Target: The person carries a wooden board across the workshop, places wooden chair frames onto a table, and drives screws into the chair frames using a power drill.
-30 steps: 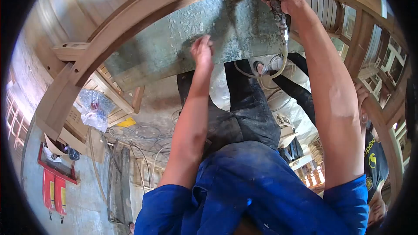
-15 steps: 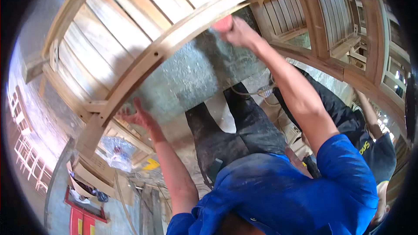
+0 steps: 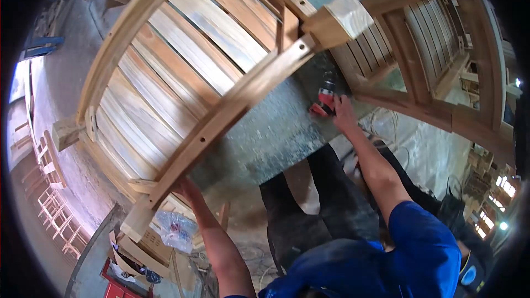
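A slatted wooden chair (image 3: 221,118) with a curved rail and bolt holes rests on its side on a worn grey-green worktop (image 3: 259,138). At the worktop's right side, my right hand (image 3: 345,115) is closed at the handle of a red and black cordless drill (image 3: 327,92); the drill's chuck points away from me. My left hand (image 3: 189,189) is against the underside of the chair's near rail, close to its lower left end. The rail and shadow hide its fingers.
Another slatted wooden piece (image 3: 414,77) stands at the right. Below left are a clear plastic bag (image 3: 175,227), a cardboard box (image 3: 152,245) and a red object (image 3: 118,287). A person in dark clothes (image 3: 469,243) is close by at lower right. Wooden frames (image 3: 58,215) stand far left.
My right hand has moved from near the chair rail, with a blurred reddish thing, to the drill on the right. My left hand, previously spread, has come up against the rail. The view has shifted.
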Demonstrator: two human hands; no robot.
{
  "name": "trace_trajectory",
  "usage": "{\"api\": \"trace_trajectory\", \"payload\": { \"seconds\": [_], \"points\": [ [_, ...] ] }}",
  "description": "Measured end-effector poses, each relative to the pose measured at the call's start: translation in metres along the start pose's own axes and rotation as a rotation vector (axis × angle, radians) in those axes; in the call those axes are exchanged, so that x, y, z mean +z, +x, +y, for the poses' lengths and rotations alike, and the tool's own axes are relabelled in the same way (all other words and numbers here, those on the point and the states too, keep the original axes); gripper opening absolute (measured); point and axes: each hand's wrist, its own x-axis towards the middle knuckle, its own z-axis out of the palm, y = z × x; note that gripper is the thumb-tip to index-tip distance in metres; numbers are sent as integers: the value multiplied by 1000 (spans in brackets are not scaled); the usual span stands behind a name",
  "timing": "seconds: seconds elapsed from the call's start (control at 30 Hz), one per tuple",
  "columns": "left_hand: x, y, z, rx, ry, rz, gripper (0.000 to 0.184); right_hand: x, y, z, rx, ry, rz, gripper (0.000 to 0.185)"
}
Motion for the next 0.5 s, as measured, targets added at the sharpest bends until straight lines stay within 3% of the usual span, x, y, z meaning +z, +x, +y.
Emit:
{"api": "trace_trajectory", "payload": {
  "seconds": [0.07, 0.13, 0.2, 0.27, 0.3, 0.33, 0.4, 0.47, 0.5],
  "points": [
    [-9, 5, -9, -23, -20, -71, 59, -2, 8, 5, -18, 29, -3, 65],
    [-16, 8, -23, 58, 212, -90, 55, -31, 22, -5, 77, -166, -372, 63],
    [-23, 16, -50, 135, 293, -34, 48, -82, 46, -39, 69, -96, -390, 65],
    [-16, 8, -45, 44, 268, -105, 43, -112, 66, -71, 129, 745, -144, 74],
    [-11, 6, -41, 3, 252, -137, 41, -117, 82, -80, -54, 545, -22, 78],
    [-8, 6, -37, -34, 233, -169, 40, -115, 100, -88, -85, 542, 4, 78],
    [-16, 18, -60, -52, 189, -184, 40, -89, 135, -99, -153, 1571, 3, 68],
    [-27, 42, -132, -120, 444, -270, 47, -52, 162, -110, -7, 1669, 52, 77],
    [-28, 44, -119, -106, 429, -248, 47, -59, 161, -121, -12, 1703, 70, 78]
  ]
}}
